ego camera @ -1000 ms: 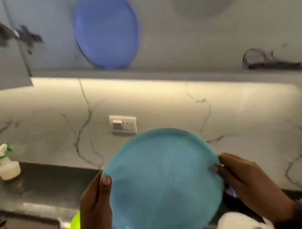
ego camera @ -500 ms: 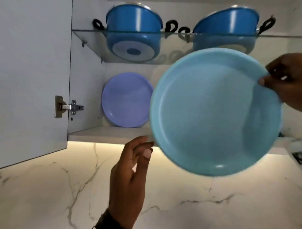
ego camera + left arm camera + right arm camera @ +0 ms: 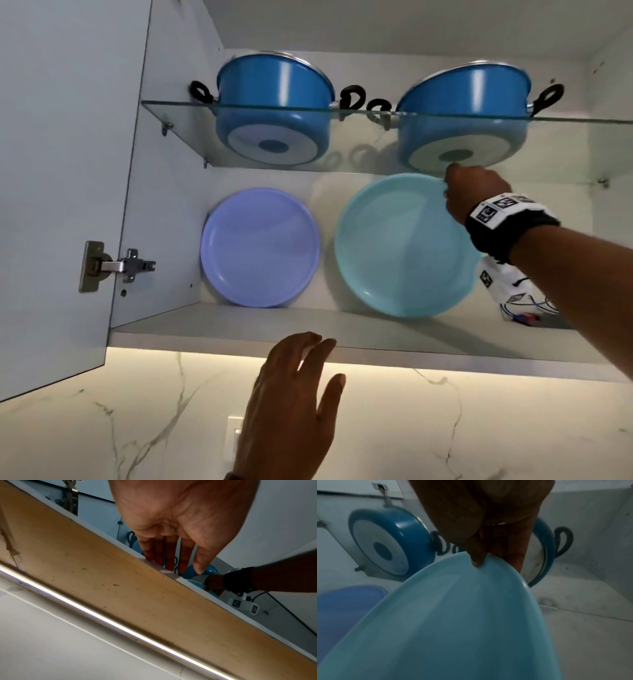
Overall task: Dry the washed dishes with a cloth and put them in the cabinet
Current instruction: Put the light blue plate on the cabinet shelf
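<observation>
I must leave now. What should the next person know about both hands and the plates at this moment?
Right hand: pinches the top rim of the light blue plate, which stands on edge on the lower cabinet shelf.
Left hand: open, holds nothing, at the shelf's front edge.
Done: the purple plate stands beside it, apart.
Left: lean the light blue plate safely, release the grip. No other dishes in view.
</observation>
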`<action>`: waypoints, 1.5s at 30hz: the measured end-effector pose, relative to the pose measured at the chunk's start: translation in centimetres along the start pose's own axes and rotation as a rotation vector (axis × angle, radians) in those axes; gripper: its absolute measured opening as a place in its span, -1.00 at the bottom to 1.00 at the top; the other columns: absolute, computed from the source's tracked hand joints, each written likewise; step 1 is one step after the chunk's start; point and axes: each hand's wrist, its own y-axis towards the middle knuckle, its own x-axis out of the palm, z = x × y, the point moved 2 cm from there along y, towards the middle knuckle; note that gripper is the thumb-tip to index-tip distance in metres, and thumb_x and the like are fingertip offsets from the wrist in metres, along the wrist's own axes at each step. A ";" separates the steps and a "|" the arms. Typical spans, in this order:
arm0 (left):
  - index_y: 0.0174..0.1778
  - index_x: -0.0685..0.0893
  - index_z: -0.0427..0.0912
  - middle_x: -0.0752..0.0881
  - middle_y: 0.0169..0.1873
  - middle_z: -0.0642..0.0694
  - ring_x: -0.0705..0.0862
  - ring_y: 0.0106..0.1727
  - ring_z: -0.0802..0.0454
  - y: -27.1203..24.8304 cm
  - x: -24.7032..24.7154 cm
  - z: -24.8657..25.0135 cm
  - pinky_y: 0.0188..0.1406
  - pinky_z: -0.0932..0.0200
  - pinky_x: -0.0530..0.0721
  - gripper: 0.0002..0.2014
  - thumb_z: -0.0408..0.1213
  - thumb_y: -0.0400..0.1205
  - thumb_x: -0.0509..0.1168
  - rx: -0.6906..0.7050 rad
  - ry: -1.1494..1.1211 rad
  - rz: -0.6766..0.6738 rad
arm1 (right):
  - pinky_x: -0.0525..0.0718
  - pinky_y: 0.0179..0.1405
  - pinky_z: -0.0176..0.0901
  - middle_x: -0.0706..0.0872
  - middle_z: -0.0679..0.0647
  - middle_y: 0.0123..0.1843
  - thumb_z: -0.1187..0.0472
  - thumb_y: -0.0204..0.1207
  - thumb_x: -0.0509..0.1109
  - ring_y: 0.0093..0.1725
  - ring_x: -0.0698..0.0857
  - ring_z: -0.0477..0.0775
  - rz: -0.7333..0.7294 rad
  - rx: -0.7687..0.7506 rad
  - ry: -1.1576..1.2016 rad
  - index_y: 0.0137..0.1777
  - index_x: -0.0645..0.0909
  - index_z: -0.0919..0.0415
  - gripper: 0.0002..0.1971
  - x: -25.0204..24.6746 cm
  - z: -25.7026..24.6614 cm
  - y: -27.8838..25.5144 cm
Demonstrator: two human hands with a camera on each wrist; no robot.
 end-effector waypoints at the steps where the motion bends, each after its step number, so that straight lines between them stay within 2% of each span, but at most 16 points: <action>1: 0.30 0.76 0.03 0.71 0.25 0.08 0.59 0.33 0.07 0.0 0.2 -0.2 0.14 0.04 0.75 -0.59 0.06 0.63 0.21 0.013 0.027 0.010 | 0.67 -0.05 0.13 0.70 0.43 0.11 0.29 0.58 0.33 0.06 0.72 0.50 -0.008 -0.003 -0.001 0.21 0.55 0.31 -0.77 0.9 -0.2 0.3; 7: 0.17 0.86 -0.05 0.77 0.16 -0.04 0.61 0.25 0.02 0.0 1.2 -0.2 0.10 0.07 0.67 -0.62 0.00 0.58 0.26 0.100 0.117 0.101 | 0.56 -0.19 0.00 0.69 0.39 0.06 0.29 0.61 0.30 0.01 0.72 0.44 -0.048 -0.021 -0.013 0.14 0.54 0.32 -0.84 6.6 -0.8 2.7; 12: 0.13 0.86 0.01 0.70 0.11 0.03 0.63 0.13 0.05 0.3 2.0 -0.1 0.03 0.07 0.68 -0.63 0.05 0.68 0.19 0.116 0.138 0.115 | 0.53 -0.19 -0.01 0.68 0.39 0.08 0.28 0.62 0.31 0.01 0.70 0.44 -0.068 0.009 0.012 0.16 0.53 0.33 -0.82 9.5 -0.9 4.2; 15: 0.11 0.85 0.01 0.73 0.08 0.02 0.68 0.10 -0.01 0.3 2.2 -0.3 0.01 0.01 0.74 -0.68 -0.01 0.59 0.27 0.110 0.140 0.152 | 0.51 -0.16 0.00 0.65 0.41 0.14 0.25 0.61 0.32 0.06 0.68 0.46 -0.101 0.053 0.040 0.22 0.51 0.34 -0.75 10.2 -0.7 4.4; 18: 0.09 0.86 0.00 0.77 0.06 -0.02 0.68 0.13 -0.10 0.3 2.6 -0.4 0.05 -0.06 0.74 -0.63 0.04 0.70 0.16 0.108 0.158 0.188 | 0.51 -0.13 0.01 0.65 0.41 0.17 0.22 0.56 0.36 0.11 0.67 0.47 -0.118 0.086 0.067 0.25 0.48 0.34 -0.68 10.3 -0.7 4.3; 20: 0.07 0.87 -0.01 0.78 0.06 -0.03 0.63 0.17 -0.10 0.5 2.9 -0.6 0.12 -0.03 0.65 -0.54 0.09 0.74 0.07 0.111 0.163 0.194 | 0.51 -0.13 0.02 0.66 0.40 0.16 0.22 0.52 0.37 0.10 0.68 0.46 -0.137 0.086 0.061 0.23 0.47 0.33 -0.67 10.4 -0.6 4.0; 22: 0.05 0.87 -0.02 0.78 0.05 -0.04 0.62 0.17 -0.09 0.6 3.1 -0.6 0.13 0.01 0.56 -0.52 0.09 0.74 0.06 0.116 0.165 0.205 | 0.51 -0.14 0.01 0.66 0.39 0.14 0.21 0.49 0.39 0.08 0.68 0.45 -0.153 0.092 0.051 0.23 0.44 0.32 -0.63 10.4 -0.6 3.8; 25: 0.04 0.88 -0.03 0.80 0.04 -0.05 0.62 0.15 -0.09 0.5 3.2 -0.6 0.11 -0.01 0.62 -0.53 0.09 0.74 0.08 0.123 0.163 0.216 | 0.55 -0.11 0.06 0.64 0.36 0.18 0.19 0.47 0.45 0.11 0.68 0.45 -0.167 0.123 0.068 0.34 0.37 0.30 -0.49 10.4 -0.8 3.5; 27: 0.05 0.88 -0.03 0.78 0.05 -0.04 0.62 0.15 -0.09 0.5 3.1 -0.6 0.06 -0.04 0.72 -0.52 0.10 0.74 0.07 0.131 0.154 0.215 | 0.57 0.04 0.19 0.55 0.34 0.30 0.07 0.44 0.54 0.22 0.62 0.46 -0.174 0.116 0.040 0.51 0.24 0.24 -0.26 10.3 -1.4 3.1; 29: 0.07 0.86 0.00 0.72 0.09 0.01 0.62 0.15 -0.09 0.6 3.0 -0.7 0.04 -0.05 0.70 -0.52 0.12 0.74 0.06 0.143 0.140 0.210 | 0.55 0.18 0.28 0.46 0.31 0.40 -0.13 0.36 0.60 0.30 0.58 0.44 -0.141 -0.006 -0.071 0.61 0.13 0.14 -0.05 10.4 -2.5 2.4; 31: 0.12 0.80 0.04 0.65 0.12 0.05 0.61 0.16 -0.08 0.7 2.9 -0.7 0.07 0.01 0.66 -0.61 0.10 0.72 0.10 0.150 0.130 0.205 | 0.54 0.26 0.29 0.39 0.25 0.51 -0.24 0.29 0.60 0.37 0.56 0.38 -0.112 -0.200 -0.167 0.65 0.11 0.04 0.03 10.5 -4.2 1.5; 33: 0.10 0.82 0.04 0.70 0.10 0.04 0.62 0.14 -0.08 0.8 2.7 -0.6 0.04 0.01 0.71 -0.68 0.05 0.62 0.23 0.133 0.133 0.205 | 0.52 0.34 0.29 0.29 0.18 0.62 -0.27 0.28 0.60 0.49 0.48 0.32 -0.161 -0.360 -0.218 0.66 0.12 -0.04 0.04 10.6 -5.7 0.7; 35: 0.04 0.87 -0.01 0.77 0.03 -0.01 0.63 0.11 -0.08 0.8 2.7 -0.5 -0.05 -0.05 0.76 -0.67 0.02 0.54 0.28 0.110 0.138 0.192 | 0.49 0.38 0.32 0.14 0.14 0.71 -0.28 0.27 0.61 0.61 0.35 0.29 -0.254 -0.444 -0.265 0.69 0.07 -0.09 0.08 11.1 -6.6 0.2; 37: 0.03 0.87 -0.02 0.77 0.01 -0.01 0.64 0.11 -0.07 0.8 2.7 -0.4 -0.04 -0.02 0.74 -0.67 0.01 0.53 0.29 0.098 0.140 0.186 | 0.53 0.33 0.35 0.00 0.11 0.75 -0.27 0.22 0.65 0.67 0.24 0.30 -0.319 -0.484 -0.315 0.72 -0.06 -0.16 0.20 11.9 -7.2 -0.2; 42: 0.02 0.87 -0.01 0.77 0.00 0.01 0.62 0.10 -0.05 0.8 2.8 -0.5 -0.01 0.03 0.71 -0.67 0.03 0.56 0.27 0.099 0.123 0.197 | 0.56 0.30 0.42 -0.38 -0.02 0.77 -0.04 0.21 0.75 0.73 -0.07 0.45 -0.471 -0.486 -0.326 0.66 -0.49 -0.26 0.46 14.0 -7.9 -0.4; 45: 0.12 0.74 0.10 0.65 0.07 0.09 0.60 0.10 -0.02 0.8 2.9 -0.6 0.03 0.12 0.58 -0.71 0.01 0.52 0.30 0.125 0.074 0.193 | 0.50 0.36 0.47 -0.47 -0.03 0.74 0.05 0.19 0.77 0.70 -0.13 0.57 -0.501 -0.454 -0.299 0.62 -0.58 -0.28 0.52 14.7 -7.8 0.1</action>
